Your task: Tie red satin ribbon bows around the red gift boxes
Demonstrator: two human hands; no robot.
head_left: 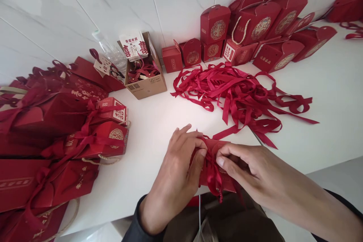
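A small red gift box [219, 147] lies at the near edge of the white table [150, 128], with a red ribbon [212, 172] wrapped around it. My left hand [178, 174] curls its fingers round the box's left side and pinches the ribbon. My right hand [244, 172] presses its fingertips on the ribbon from the right, fingers closed on it. The loose ribbon ends hang toward me over the table edge.
A heap of loose red ribbons [241, 94] lies behind the box. Red gift boxes [255, 26] stand along the marble wall at the back right. A cardboard carton [144, 72] sits at the back centre. Ribbon-tied red boxes and bags [56, 136] pile up on the left.
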